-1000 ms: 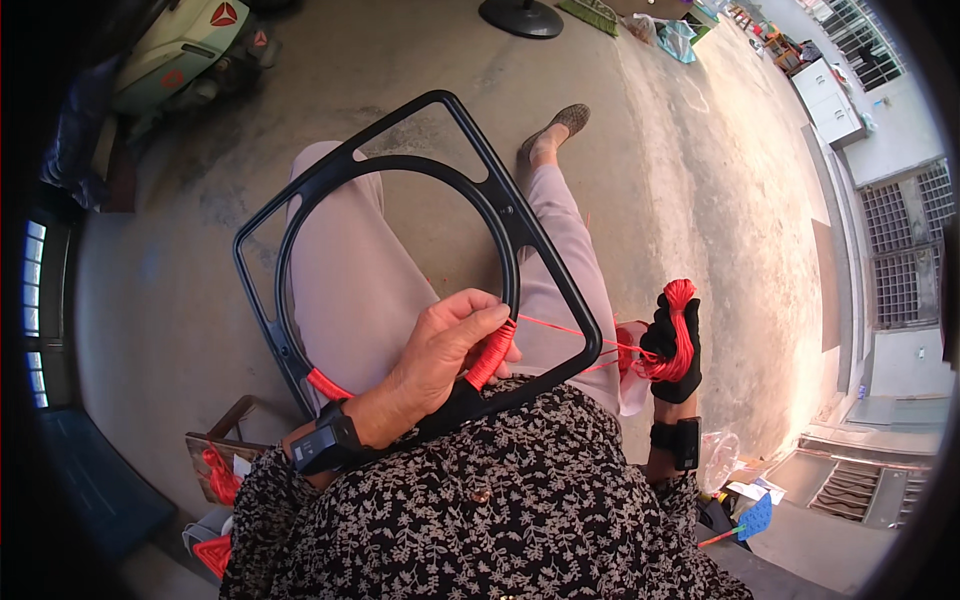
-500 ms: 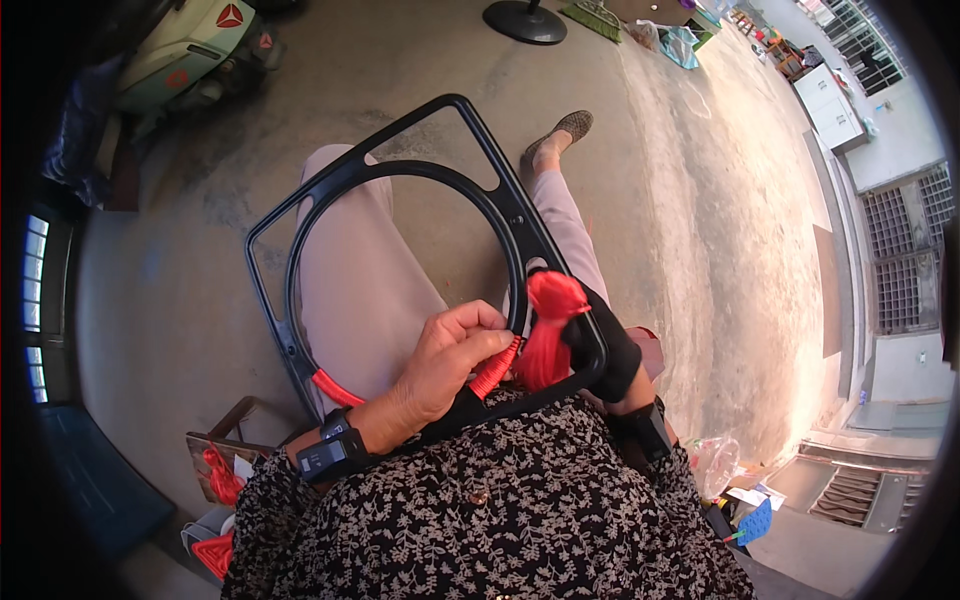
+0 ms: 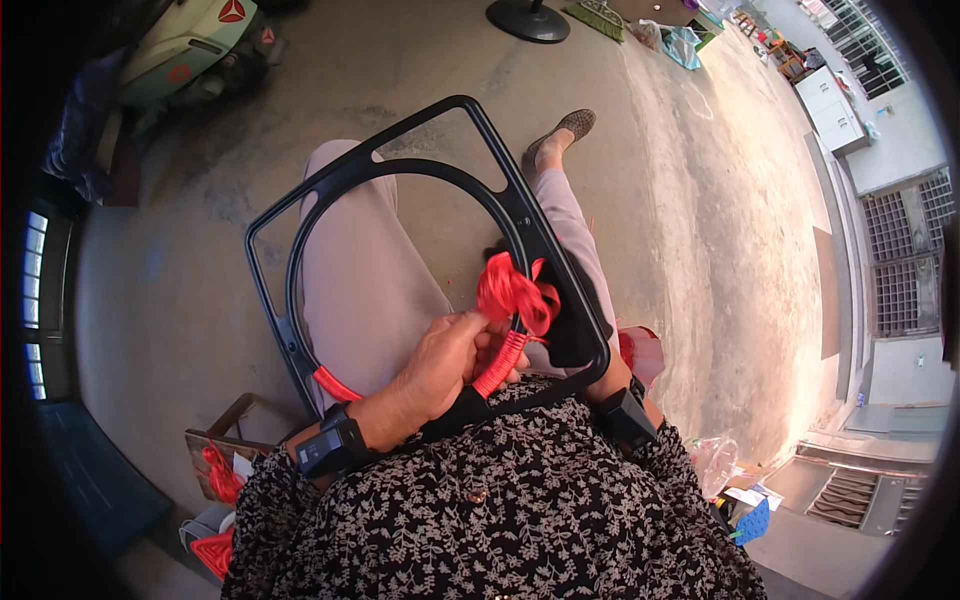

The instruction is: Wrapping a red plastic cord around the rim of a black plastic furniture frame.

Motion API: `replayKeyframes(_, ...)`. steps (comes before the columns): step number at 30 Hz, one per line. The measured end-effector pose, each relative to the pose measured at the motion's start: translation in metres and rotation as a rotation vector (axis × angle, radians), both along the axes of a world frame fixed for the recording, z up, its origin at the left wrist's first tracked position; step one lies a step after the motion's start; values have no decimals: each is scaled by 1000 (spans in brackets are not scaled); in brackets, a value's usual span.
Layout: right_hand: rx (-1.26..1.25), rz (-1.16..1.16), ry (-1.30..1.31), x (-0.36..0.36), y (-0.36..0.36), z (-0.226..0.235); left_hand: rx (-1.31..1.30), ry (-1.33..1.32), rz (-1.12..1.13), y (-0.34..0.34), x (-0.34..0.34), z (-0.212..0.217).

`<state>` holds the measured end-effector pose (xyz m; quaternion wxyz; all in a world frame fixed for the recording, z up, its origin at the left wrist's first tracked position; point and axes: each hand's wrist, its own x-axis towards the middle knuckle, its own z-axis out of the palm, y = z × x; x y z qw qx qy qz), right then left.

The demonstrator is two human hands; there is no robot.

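A black frame [image 3: 400, 165], square outside with a round ring inside, rests on my lap. Red cord is wound around its lower rim [image 3: 497, 363], with another red stretch at the lower left [image 3: 333, 384]. My left hand [image 3: 445, 360] grips the frame's lower edge beside the red winding. My right hand [image 3: 575, 325], in a black glove, is behind the frame's right rail and holds a bundle of red cord [image 3: 512, 292] inside the ring. Both wrists wear black bands.
I sit over a concrete floor [image 3: 700, 250], legs in pale trousers stretched forward. A box with red cord pieces [image 3: 222, 480] lies at my lower left. A scooter [image 3: 180, 45] stands far left; a fan base [image 3: 528, 20] is ahead. Bags lie at lower right.
My right hand came in from the right side, brought the red cord bundle to the frame and passed it inside the ring. The left hand kept its grip on the lower rim.
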<state>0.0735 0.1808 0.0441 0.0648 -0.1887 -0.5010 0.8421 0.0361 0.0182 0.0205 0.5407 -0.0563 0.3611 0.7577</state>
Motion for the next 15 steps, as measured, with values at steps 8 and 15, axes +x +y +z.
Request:
replayKeyframes(8,-394,-193,194,51,110,-44,21,-6,-77,4,-2,-1)
replayKeyframes(15,-410,-251,74,99,98,-19,-21,78,-8,7,0,-1)
